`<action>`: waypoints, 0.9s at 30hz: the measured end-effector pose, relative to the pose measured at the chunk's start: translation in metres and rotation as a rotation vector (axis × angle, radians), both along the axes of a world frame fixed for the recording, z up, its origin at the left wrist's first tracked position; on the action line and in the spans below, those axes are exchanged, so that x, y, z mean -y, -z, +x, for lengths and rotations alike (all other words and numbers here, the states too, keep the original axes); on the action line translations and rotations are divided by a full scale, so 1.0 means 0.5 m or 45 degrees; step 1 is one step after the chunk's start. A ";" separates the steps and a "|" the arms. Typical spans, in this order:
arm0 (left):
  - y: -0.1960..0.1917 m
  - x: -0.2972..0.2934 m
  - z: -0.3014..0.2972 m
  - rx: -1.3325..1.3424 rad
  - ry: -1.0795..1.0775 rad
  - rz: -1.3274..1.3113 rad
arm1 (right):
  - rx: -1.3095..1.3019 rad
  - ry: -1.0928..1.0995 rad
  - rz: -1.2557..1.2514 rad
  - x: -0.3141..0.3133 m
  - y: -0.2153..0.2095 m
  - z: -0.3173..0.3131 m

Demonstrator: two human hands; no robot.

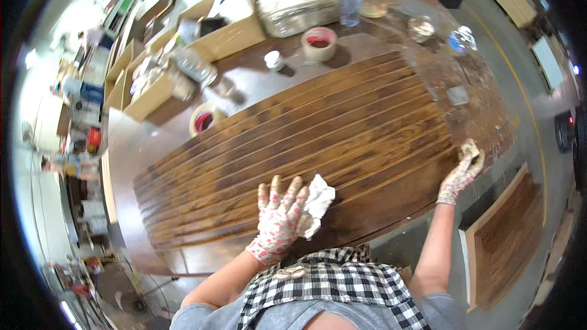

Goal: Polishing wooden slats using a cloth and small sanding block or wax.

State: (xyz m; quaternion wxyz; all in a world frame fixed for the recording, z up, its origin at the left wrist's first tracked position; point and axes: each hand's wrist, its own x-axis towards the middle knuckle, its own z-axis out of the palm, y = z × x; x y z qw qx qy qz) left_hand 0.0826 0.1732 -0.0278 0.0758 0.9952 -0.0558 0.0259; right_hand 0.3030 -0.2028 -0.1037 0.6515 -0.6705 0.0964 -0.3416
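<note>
A dark brown wooden panel with long parallel grooves (293, 140) lies across the table in front of me. My left hand (278, 223), in a white glove with pink dots and brown-stained fingertips, rests on the panel's near part, its fingers spread. A crumpled white cloth or paper wipe (319, 198) lies against its thumb side; part of it may be under the hand. Past the panel's right end, my right hand (460, 178), gloved alike, has its fingers closed on a small beige pad (469, 149). The pad's exact kind is unclear.
Tape rolls (318, 44) (206, 120), a small white cup (274, 61) and a clear bottle (350, 1) stand beyond the panel. Cardboard boxes (226, 40) of supplies sit at the far left. Another brown board (506, 238) stands low at the right.
</note>
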 end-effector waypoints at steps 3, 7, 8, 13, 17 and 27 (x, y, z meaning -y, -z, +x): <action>0.004 -0.112 -0.124 0.017 -0.264 0.053 | -0.084 0.140 -0.155 0.010 0.009 0.013; 0.043 -0.265 -0.294 0.035 -0.694 0.198 | -0.022 0.003 -0.311 0.054 0.032 0.040; 0.061 -0.303 -0.337 0.034 -0.834 0.227 | -0.050 0.007 -0.301 0.063 0.029 0.039; 0.086 -0.515 -0.511 0.132 -1.488 0.320 | -0.136 -0.009 -0.387 0.087 0.011 0.043; 0.081 -0.680 -0.628 0.766 -1.836 -0.498 | -0.236 0.034 -0.427 0.098 0.016 0.060; 0.083 -0.612 -0.674 0.535 -1.767 -0.037 | -0.251 0.009 -0.470 0.118 0.027 0.054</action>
